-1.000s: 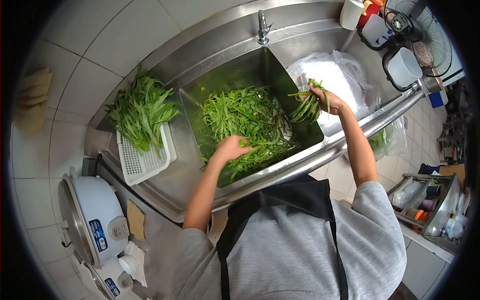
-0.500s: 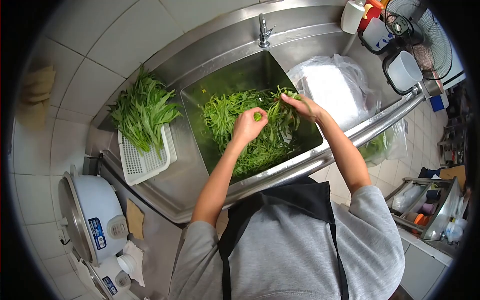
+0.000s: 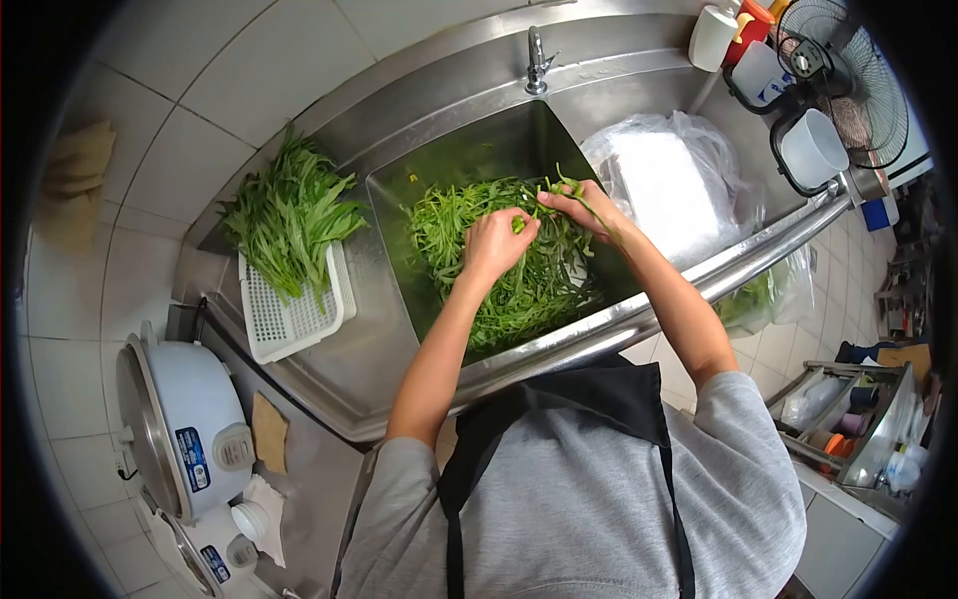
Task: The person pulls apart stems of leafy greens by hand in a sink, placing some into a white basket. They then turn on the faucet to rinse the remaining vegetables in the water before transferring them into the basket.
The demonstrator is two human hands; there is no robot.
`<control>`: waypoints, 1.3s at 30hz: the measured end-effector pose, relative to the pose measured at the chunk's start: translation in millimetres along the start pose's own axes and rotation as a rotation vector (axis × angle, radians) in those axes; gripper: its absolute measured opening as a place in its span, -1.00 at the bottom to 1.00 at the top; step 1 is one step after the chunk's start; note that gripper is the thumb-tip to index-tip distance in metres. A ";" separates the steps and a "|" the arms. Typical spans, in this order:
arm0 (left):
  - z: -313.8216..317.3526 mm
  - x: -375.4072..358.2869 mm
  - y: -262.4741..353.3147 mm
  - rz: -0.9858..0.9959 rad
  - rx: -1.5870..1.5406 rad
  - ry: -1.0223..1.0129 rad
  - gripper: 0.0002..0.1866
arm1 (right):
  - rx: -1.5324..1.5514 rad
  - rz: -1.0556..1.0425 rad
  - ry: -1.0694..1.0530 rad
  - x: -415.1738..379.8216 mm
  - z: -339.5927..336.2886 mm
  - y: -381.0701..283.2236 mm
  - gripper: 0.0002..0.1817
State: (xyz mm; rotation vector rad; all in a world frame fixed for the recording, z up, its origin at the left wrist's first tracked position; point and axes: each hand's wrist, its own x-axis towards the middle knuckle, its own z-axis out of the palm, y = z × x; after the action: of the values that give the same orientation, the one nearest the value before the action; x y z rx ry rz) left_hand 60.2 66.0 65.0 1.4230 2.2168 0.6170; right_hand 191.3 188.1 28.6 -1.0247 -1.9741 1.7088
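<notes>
A small bunch of green stems (image 3: 565, 186) is held up over the near-right part of the sink, between the two hands. The stems are thin and bright green, bending out past the fingertips, with a few narrow leaves on them. The right hand (image 3: 591, 208) pinches them between thumb and fingers; the left hand (image 3: 496, 243), just beside it, has its fingers curled in, with a bit of green showing at the fingertips, so it too grips some of the stems.

Below the hands, a loose, tangled heap of greens (image 3: 519, 304) covers much of the floor of the deep sink (image 3: 479, 145). It mixes pale, cut-looking stalks with darker, slender leaves, and looks damp. A small yellow scrap lies apart from it, near the far-left wall.

Left of the sink, a white plastic basket (image 3: 289, 324) with a holed base carries a bundle of longer leafy greens (image 3: 294, 215), laid mostly one way and overhanging its back edge. Behind the sink stands a metal tap (image 3: 537, 62). To the right lies a clear plastic bag (image 3: 674, 185), shining with glare. Farther out are a rice cooker (image 3: 190, 429) at lower left and a black fan (image 3: 858, 85) at upper right.
</notes>
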 end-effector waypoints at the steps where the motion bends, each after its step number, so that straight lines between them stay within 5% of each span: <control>1: 2.8 2.9 -5.1 0.003 -0.021 -0.028 -0.73 | -0.115 -0.044 -0.037 10.9 -0.8 16.1 -0.63; 4: 13.5 8.5 -33.2 0.052 -0.158 -0.109 -0.72 | -0.392 -0.083 -0.241 -1.4 -12.0 -15.2 -0.64; 8: 6.3 8.7 -48.1 0.058 -0.283 -0.337 -0.71 | -0.335 -0.098 -0.349 3.0 -22.9 -7.5 -0.63; 10: -1.8 6.7 -46.2 0.035 -0.311 -0.390 -0.72 | -0.385 0.034 -0.328 16.4 -23.4 11.2 -0.65; 14: -4.7 4.7 -45.5 -0.032 -0.440 -0.528 -0.76 | -0.160 0.141 0.093 5.7 -18.1 1.3 -0.58; 16: 0.0 7.2 -48.0 -0.053 -0.514 -0.560 -0.77 | 0.051 0.178 -0.186 -0.2 -13.8 -5.0 -0.55; 22: 7.0 10.6 -45.9 -0.016 -0.464 -0.487 -0.77 | -0.038 0.238 -0.219 3.1 -5.2 -1.4 -0.67; 24: 16.5 11.2 -46.0 0.233 -0.541 -0.204 -0.76 | -0.047 0.072 -0.216 1.2 -1.3 -2.8 -0.67; 27: 20.1 17.3 -47.2 0.263 -0.437 -0.188 -0.77 | -0.135 0.022 -0.160 -2.1 1.5 -9.2 -0.67; 32: 24.5 18.6 -48.8 0.019 -0.392 -0.047 -0.79 | -0.348 -0.080 0.008 -13.3 15.5 -16.6 -0.63; 36: 33.8 16.8 -79.6 -0.253 -0.632 0.038 -0.79 | -0.079 0.089 0.039 -10.8 5.7 7.7 -0.58; 39: 39.8 6.1 -102.0 -0.199 -0.723 0.022 -0.77 | 0.360 0.445 -0.168 -10.0 -18.8 37.5 -0.66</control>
State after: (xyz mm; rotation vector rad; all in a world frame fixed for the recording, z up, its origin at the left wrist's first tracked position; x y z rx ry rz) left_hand 6.8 38.8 -26.9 0.8146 1.8195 1.2024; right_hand 221.9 195.2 -1.1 -1.2822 -1.5111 2.3471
